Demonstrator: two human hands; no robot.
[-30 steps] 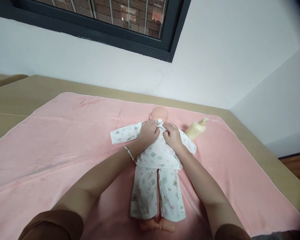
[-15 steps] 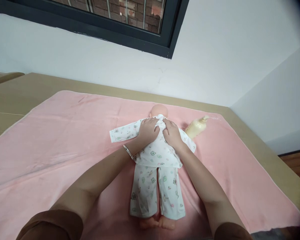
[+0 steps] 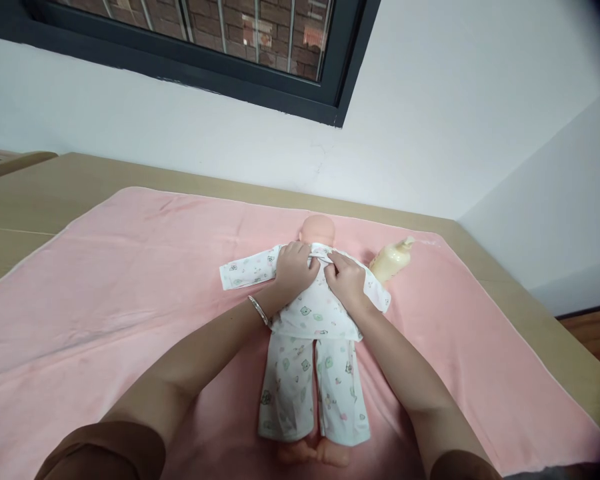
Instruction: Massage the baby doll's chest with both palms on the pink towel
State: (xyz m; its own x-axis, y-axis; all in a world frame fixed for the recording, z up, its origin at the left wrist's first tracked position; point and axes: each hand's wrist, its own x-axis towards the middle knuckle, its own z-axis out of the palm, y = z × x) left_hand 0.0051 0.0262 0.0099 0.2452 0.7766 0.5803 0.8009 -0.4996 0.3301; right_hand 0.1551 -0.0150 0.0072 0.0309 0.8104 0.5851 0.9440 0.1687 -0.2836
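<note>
A baby doll (image 3: 318,230) lies face down, its bald head toward the wall and its bare feet toward me. It wears a white patterned top (image 3: 320,313) and matching trousers (image 3: 287,393). My left hand (image 3: 296,270) rests on the upper back at the left shoulder, thumb apart from the fingers. On the other shoulder lies my right hand (image 3: 347,279), its fingers slightly bent and its thumb apart. Between my fingertips the cloth is bunched into a fold below the neck. The doll's face is hidden.
A pale yellow pump bottle (image 3: 391,260) lies tilted beside the doll's right-hand sleeve. Beneath everything, a pink blanket (image 3: 145,280) covers much of the wooden table (image 3: 95,170). A white wall (image 3: 260,153) with a dark-framed window (image 3: 325,93) rises behind it.
Both hands have slid slightly down the doll's back, with the right fingers a little more bent. A crosswise fold now shows in the top near the neck. The camera view has shifted a little.
</note>
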